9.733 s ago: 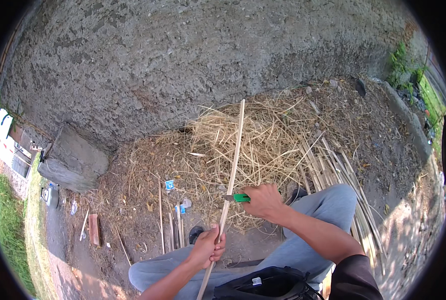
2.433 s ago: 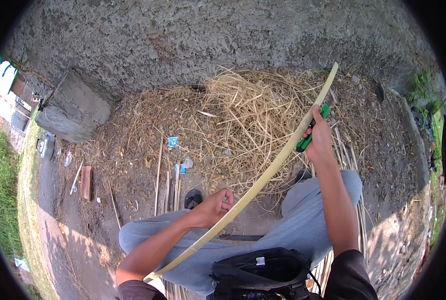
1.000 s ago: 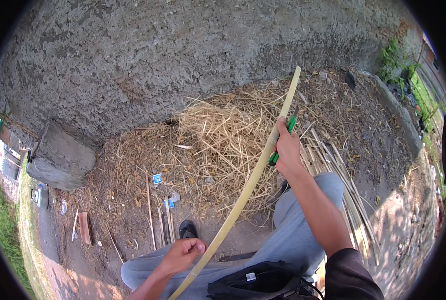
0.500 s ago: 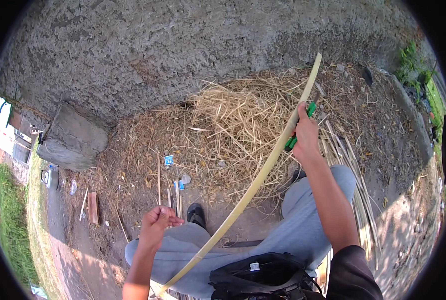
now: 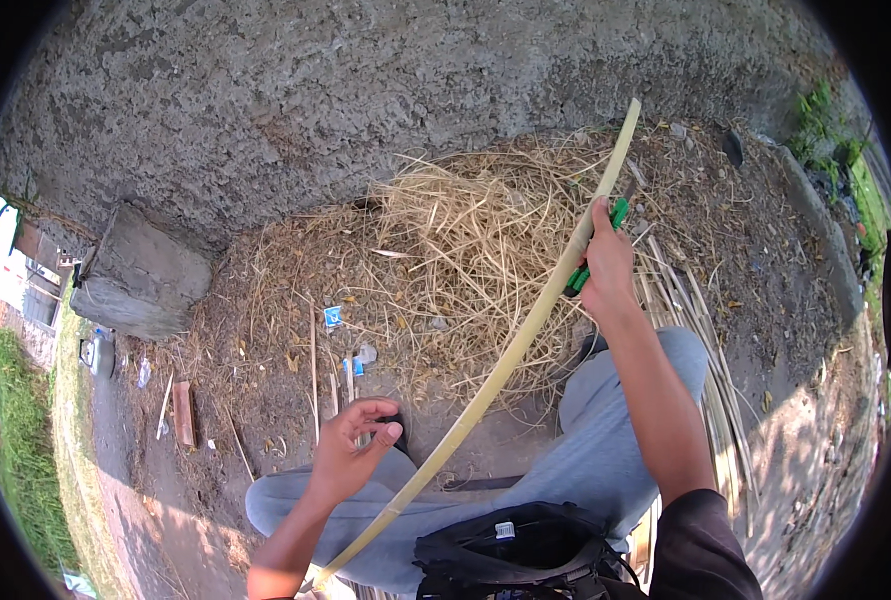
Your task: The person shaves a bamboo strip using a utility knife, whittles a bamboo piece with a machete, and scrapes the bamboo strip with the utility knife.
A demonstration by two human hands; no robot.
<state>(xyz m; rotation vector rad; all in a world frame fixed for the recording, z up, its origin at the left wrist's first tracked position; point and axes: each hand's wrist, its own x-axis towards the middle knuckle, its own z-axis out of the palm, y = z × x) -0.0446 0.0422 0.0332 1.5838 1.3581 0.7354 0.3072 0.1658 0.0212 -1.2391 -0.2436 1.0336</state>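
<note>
A long pale bamboo strip [image 5: 506, 365] runs in a curve from my lap up to the far right. My right hand [image 5: 606, 265] is closed around a green-handled knife [image 5: 596, 250], held against the strip near its upper end. My left hand [image 5: 351, 450] hovers above my left knee, fingers apart and empty, just left of the strip's lower part and apparently not touching it. I sit with my grey trouser legs [image 5: 606, 450] stretched toward the ground.
A heap of dry straw-like shavings [image 5: 446, 240] lies ahead by a rough grey wall [image 5: 366, 90]. A concrete block [image 5: 141, 280] stands at the left. More split strips [image 5: 711, 390] lie on the ground to my right. A black bag [image 5: 526, 550] rests on my lap.
My left hand has let go of the strip and now hovers open beside it. My right hand with the knife has slid farther up the strip, up and to the right.
</note>
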